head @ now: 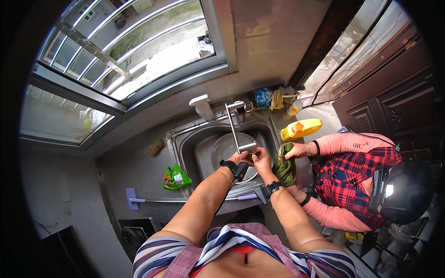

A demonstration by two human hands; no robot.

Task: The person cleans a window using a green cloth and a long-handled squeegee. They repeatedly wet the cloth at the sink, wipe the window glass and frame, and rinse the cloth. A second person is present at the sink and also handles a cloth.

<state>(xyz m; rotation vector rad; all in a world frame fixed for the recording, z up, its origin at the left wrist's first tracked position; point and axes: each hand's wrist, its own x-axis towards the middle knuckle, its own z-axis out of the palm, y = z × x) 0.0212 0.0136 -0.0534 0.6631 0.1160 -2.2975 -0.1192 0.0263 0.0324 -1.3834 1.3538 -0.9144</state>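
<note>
Both my hands are close together below the end of the metal swivel faucet (233, 128), over the stainless steel sink (198, 146). My left hand (241, 158) is on the left, its fingers bent toward the other hand. Beside it, my right hand (263, 162) has its fingers curled inward. Something small and brownish shows between the fingertips, too hidden to name or to tell which hand grips it. Under them in the basin sits a wide round metal bowl (222, 147), partly covered by my hands and the faucet.
At right, a co-worker (351, 173) in a black helmet holds a green cloth (288, 165) near the sink's edge. A yellow bottle (301, 129), white spray bottle (202, 107), green plastic bag (176, 177) and brown sponge (156, 147) surround the sink. A squeegee (163, 201) lies along the front.
</note>
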